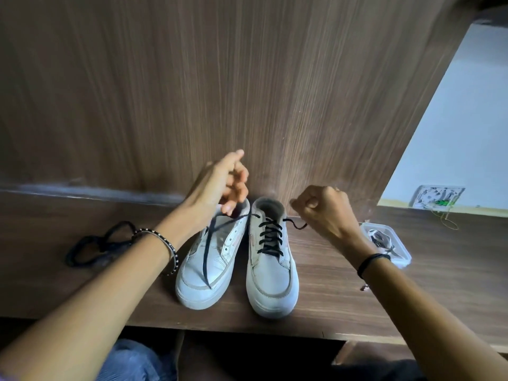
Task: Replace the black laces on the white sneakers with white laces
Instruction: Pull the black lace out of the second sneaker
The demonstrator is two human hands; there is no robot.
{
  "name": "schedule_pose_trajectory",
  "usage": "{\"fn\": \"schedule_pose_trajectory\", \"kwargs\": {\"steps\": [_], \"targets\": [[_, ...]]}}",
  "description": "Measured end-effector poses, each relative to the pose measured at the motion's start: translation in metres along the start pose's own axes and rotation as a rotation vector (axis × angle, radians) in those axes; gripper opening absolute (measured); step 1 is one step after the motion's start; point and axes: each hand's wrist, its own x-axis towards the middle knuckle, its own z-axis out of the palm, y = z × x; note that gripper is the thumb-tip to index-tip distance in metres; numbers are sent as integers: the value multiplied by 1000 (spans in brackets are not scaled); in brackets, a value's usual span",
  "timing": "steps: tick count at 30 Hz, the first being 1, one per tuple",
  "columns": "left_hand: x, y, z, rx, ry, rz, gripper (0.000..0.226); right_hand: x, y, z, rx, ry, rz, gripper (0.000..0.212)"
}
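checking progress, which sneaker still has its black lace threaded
The sneaker nearer the right hand: black lace crisscrosses its eyelets. The other sneaker has bare eyelets, only a loose lace end draped across it.

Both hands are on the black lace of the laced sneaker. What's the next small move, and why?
Probably pull the short end at the right hand out through the top eyelet. The black lace still crosses every row on the right sneaker, while the left sneaker is already unlaced.
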Motion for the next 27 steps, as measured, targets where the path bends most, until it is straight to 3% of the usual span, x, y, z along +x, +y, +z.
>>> {"fn": "schedule_pose_trajectory", "kwargs": {"steps": [5, 8, 13, 17, 22, 24, 27], "targets": [[4, -20, 8, 330, -81, -39, 29, -1, -19, 8, 57, -120, -157, 8], [8, -30, 13, 569, -57, -12, 17, -5, -23, 17, 42, -219, -228, 16], [6, -35, 19, 848, 0, 42, 19, -6, -23, 29, -28, -275, -226, 20], [6, -35, 27, 1030, 46, 69, 16, -1, -19, 29, 71, -217, -47, 19], [11, -34, 30, 1080, 73, 88, 12, -2, -25, 24, 842, -192, 440, 21], [13, -34, 28, 1050, 47, 70, 13, 0, -21, 20, 902, -190, 511, 14], [15, -36, 20, 1042, 41, 68, 11, 0, -18, 18, 803, -188, 453, 12]]}}
